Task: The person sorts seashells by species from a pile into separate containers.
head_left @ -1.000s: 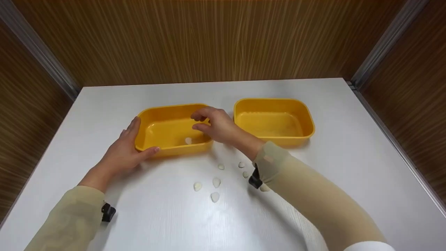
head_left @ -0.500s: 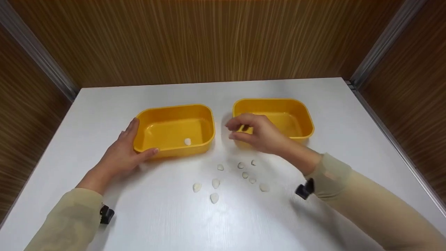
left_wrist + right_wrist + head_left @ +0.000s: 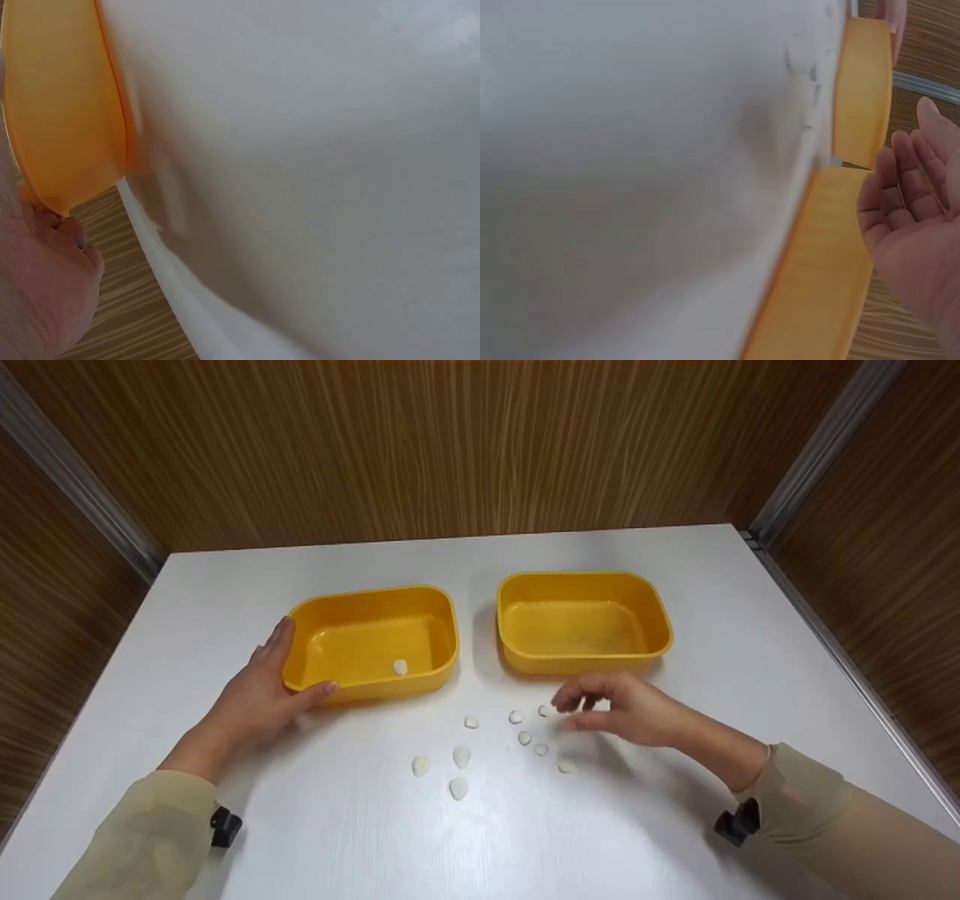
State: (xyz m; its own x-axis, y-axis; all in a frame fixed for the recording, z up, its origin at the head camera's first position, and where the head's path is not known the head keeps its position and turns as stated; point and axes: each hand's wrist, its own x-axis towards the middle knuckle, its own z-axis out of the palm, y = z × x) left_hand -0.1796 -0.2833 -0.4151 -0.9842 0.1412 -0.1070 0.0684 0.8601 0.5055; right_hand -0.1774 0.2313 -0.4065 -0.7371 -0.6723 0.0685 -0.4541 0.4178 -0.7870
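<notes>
In the head view my left hand (image 3: 259, 690) rests against the near left corner of the left yellow bin (image 3: 390, 688), fingers along its side and thumb along the front rim. One small white pebble-like piece (image 3: 400, 667) lies inside that bin. My right hand (image 3: 630, 709) hovers in front of the right yellow bin (image 3: 585, 666), fingers loosely bent, thumb apart, nothing between them. Its fingertips are close to a white piece (image 3: 544, 710) on the table. The right wrist view shows the same right hand (image 3: 915, 210) with its palm bare.
Several more white pieces lie scattered on the white table (image 3: 337, 825), among them a larger one (image 3: 458, 788) and one by the right hand (image 3: 567, 766). Wood-grain panels (image 3: 450, 450) stand behind and at both sides. A gap separates the two bins.
My right hand has moved from over the left bin, past the front of the right bin, down to the scattered pieces. My left hand stays at the left bin.
</notes>
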